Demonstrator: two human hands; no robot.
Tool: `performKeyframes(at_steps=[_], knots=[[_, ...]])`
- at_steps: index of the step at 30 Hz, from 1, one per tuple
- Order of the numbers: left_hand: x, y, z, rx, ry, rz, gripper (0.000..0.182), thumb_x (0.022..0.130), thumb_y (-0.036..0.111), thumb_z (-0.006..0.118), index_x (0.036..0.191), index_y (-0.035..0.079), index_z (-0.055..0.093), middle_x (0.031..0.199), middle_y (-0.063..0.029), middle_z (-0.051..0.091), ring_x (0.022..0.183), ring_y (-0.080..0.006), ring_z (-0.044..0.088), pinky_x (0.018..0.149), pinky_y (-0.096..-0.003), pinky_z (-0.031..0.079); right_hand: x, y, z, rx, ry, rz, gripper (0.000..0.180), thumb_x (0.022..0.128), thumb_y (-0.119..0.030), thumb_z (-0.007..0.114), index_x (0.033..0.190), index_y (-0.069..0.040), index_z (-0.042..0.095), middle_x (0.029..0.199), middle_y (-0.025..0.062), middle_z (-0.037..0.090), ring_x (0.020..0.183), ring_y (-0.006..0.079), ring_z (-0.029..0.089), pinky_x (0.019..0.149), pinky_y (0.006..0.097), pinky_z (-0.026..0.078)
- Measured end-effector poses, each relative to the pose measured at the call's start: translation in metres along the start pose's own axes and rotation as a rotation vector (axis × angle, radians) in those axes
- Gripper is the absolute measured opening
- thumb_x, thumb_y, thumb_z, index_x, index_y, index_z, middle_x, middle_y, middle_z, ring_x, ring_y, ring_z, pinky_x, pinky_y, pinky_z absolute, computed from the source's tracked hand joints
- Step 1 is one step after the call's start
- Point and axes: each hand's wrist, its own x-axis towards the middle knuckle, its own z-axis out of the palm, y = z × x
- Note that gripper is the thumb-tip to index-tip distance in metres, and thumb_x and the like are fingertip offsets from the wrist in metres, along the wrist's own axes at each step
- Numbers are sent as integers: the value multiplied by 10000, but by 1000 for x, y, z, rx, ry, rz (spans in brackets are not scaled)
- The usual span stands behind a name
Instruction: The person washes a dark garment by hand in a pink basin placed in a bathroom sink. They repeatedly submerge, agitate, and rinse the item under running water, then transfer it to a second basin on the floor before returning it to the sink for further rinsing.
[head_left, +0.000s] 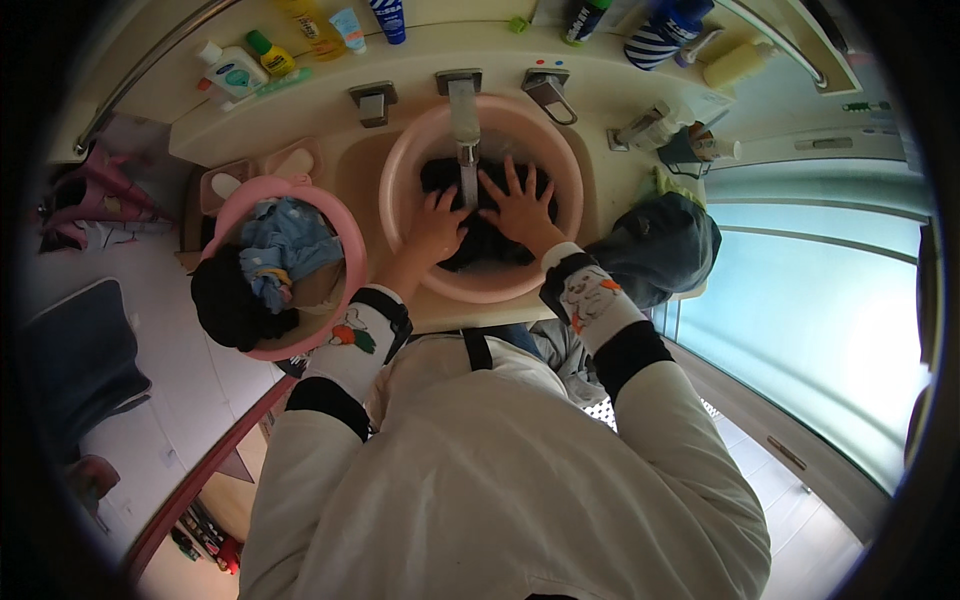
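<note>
A pink plastic basin (386, 187) stands in the sink (360, 161) under the faucet (464, 120), from which water runs. Black cloth (484, 241) lies wet in the basin. My left hand (436, 229) reaches over the left side of the basin, its fingers spread on or just above the black cloth. On the right side, my right hand (519, 206) is spread flat with its fingertips pointing away from me, touching the cloth. Neither hand grips anything. The water stream falls between them.
A pink bucket (356, 255) holding blue, black and brown clothes is at my left. Dark clothing (664, 244) is heaped on the counter's right. Bottles and tubes, including a white bottle (236, 71), line the back ledge. A tap handle (551, 94) sits right of the faucet.
</note>
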Motion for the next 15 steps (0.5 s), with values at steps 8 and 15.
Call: performKeyframes(at_steps=[8,15], knots=[[-19,-15,-8,113,-212,-76,474,857,158,516,1328,180,465,1459,-88,286,1320,-356,270,1036,-454,338,29,-8,2,-43,-480,-53,696,777,-485,632,1364,-204,386,1497,163,152,1358,480,72,979,679,249],[-6,9,-1,-482,208,-518,599,866,289,555,1404,144,336,1455,-164,263,1327,-360,259,1055,-486,277,49,-9,16,-28,-380,127,594,805,-213,605,1340,-111,366,1383,259,275,1165,471,434,837,566,455]])
